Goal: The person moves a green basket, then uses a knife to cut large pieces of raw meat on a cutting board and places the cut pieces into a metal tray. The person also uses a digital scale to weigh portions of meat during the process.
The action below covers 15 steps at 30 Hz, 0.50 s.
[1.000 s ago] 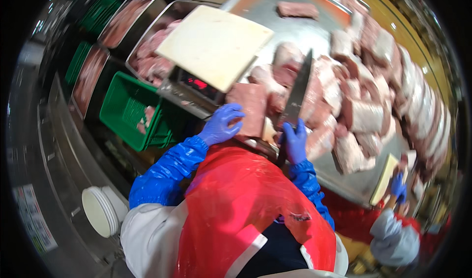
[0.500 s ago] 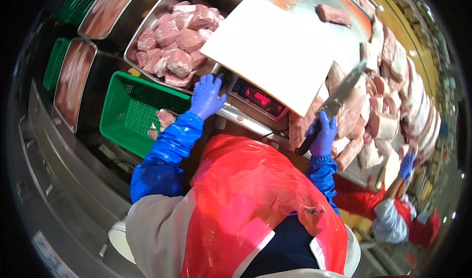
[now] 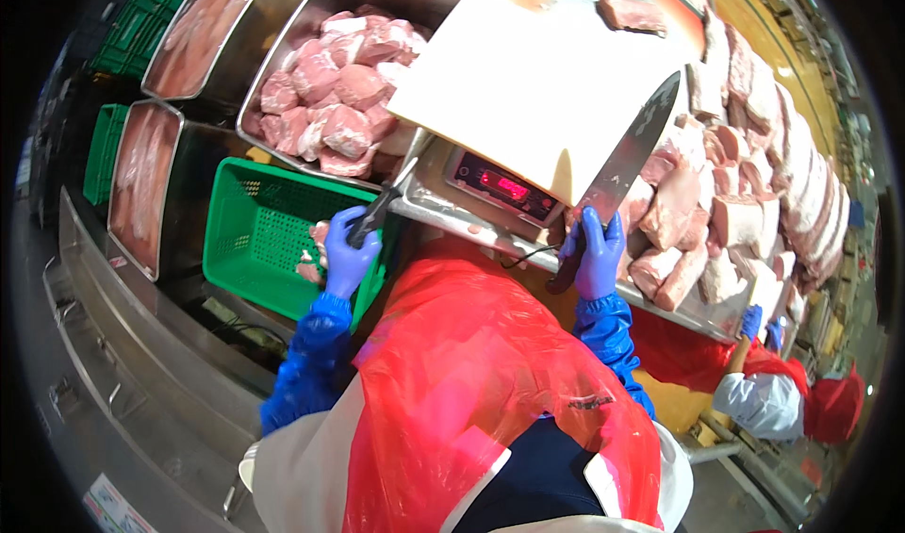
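My left hand, in a blue glove, grips the black handle of a sharpening steel. Its metal rod points up and away, near the left edge of the white cutting board. In my gloved right hand is a large butcher's knife, its broad blade slanting up to the right over the board's right edge. Part of the knife's handle is hidden by my fingers. Under the board, a scale shows a lit red display.
A steel tub heaped with meat chunks stands at the far left, with a green basket nearer me holding a few scraps. Meat pieces cover the table at right. A co-worker in red works at lower right.
My left hand has drawn back toward me, over the green basket, bringing the sharpening steel into plain view. My right hand has shifted slightly left and nearer, with the knife.
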{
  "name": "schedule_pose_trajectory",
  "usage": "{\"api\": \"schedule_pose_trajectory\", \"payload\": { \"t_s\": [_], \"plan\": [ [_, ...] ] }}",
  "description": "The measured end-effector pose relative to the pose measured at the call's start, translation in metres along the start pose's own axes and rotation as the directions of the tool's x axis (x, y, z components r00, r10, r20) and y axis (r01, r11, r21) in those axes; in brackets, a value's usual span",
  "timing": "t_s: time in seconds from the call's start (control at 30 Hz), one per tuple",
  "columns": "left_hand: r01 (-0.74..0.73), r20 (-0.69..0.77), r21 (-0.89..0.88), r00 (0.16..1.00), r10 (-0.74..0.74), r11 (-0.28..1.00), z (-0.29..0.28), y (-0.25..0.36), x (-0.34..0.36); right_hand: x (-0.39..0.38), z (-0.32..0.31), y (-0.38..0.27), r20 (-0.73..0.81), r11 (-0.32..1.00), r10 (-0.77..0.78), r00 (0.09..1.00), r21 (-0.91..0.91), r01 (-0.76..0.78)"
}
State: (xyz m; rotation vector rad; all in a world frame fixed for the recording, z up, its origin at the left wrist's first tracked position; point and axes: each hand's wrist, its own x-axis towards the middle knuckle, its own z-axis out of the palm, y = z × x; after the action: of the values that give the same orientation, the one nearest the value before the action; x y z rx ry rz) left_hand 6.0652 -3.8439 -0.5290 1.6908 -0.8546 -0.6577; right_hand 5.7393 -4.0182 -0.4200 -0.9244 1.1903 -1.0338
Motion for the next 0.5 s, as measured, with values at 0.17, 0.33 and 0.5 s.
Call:
{"api": "schedule_pose_trajectory", "payload": {
  "t_s": [0.17, 0.33, 0.5],
  "plan": [
    [-0.002, -0.175, -0.942, 0.856, -0.487, 0.335, -0.055, -0.034, -0.009, 0.021, 0.005, 0.002, 0.158, 0.999, 0.043, 0.986, 0.021, -0.047],
    [-0.263, -0.332, -0.939, 0.859, -0.389, 0.221, -0.062, -0.006, 0.083, 0.042, 0.056, -0.02, 0.425, 1.0, -0.024, 0.905, 0.003, 0.025],
    [-0.358, -0.4, -0.885, 0.912, -0.091, 0.297, -0.13, 0.074, 0.082, 0.006, 0.095, -0.039, 0.561, 1.0, -0.014, 0.828, 0.017, 0.005]
  ]
}}
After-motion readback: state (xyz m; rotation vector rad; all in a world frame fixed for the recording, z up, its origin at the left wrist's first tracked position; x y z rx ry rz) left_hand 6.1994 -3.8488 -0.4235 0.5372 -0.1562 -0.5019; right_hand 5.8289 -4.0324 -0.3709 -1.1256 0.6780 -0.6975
